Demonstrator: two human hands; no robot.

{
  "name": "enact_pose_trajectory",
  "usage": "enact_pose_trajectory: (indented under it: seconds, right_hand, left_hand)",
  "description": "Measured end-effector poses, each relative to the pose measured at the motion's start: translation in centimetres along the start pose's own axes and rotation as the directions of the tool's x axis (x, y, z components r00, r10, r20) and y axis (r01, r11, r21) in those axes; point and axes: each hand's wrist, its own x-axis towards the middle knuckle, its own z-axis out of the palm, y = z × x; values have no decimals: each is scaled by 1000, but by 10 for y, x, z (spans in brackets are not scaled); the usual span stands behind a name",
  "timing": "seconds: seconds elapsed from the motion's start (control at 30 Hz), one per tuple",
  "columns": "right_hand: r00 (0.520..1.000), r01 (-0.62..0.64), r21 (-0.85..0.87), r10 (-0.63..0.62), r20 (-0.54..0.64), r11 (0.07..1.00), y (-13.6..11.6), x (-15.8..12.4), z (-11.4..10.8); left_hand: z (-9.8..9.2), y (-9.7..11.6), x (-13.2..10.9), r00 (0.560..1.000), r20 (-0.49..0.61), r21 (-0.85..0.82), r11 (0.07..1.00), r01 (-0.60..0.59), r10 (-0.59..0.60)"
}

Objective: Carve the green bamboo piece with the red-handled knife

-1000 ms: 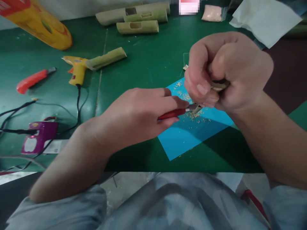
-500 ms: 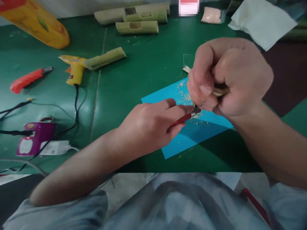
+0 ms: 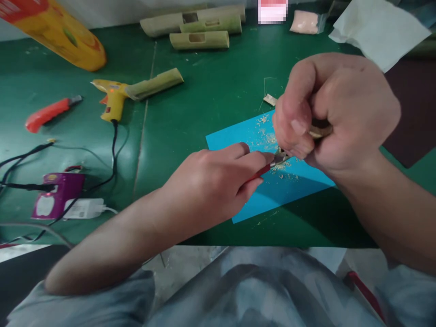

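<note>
My left hand (image 3: 211, 186) is closed around a red-handled knife (image 3: 264, 169), its metal tip pointing right and touching a small piece of bamboo (image 3: 318, 131). My right hand (image 3: 335, 109) is clenched round that bamboo piece, holding it just above a blue sheet (image 3: 272, 190) on the green table (image 3: 190, 118). Pale shavings lie scattered on the blue sheet under the knife tip. Most of the bamboo piece is hidden inside my fist.
A yellow glue gun (image 3: 111, 97) lies next to a cut bamboo section (image 3: 156, 84), left of centre. A red utility knife (image 3: 51, 112), a purple box (image 3: 57, 194) and cables sit at the left. Bamboo tubes (image 3: 199, 40) and white paper (image 3: 378, 29) lie at the back.
My left hand slid right and toward me with the knife, uncovering more of the blue sheet. My right hand dropped slightly. More shavings lie on the sheet.
</note>
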Motion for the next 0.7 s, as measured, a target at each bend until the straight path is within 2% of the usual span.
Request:
enact_pose_trajectory:
  seconds: [0.13, 0.3, 0.37, 0.57, 0.7]
  right_hand:
    - [999, -54, -83, 53, -9, 995, -3, -2, 2]
    - [1000, 4, -67, -6, -29, 998, -4, -2, 2]
    - [999, -20, -71, 18, -29, 997, -3, -2, 1]
    - [998, -55, -46, 53, -40, 997, -4, -3, 1]
    - [997, -73, -21, 73, -8, 997, -5, -1, 1]
  left_hand:
    - [5, 0, 3, 1000, -4, -25, 1000, -4, 4]
    - [15, 3, 3, 998, -65, -79, 997, -19, 14]
    - [19, 4, 2, 996, -83, -122, 992, -20, 10]
    - [28, 5, 4, 988, -142, -407, 914, 4, -67]
    - [21, 2, 7, 992, -76, -533, 845, 43, -98]
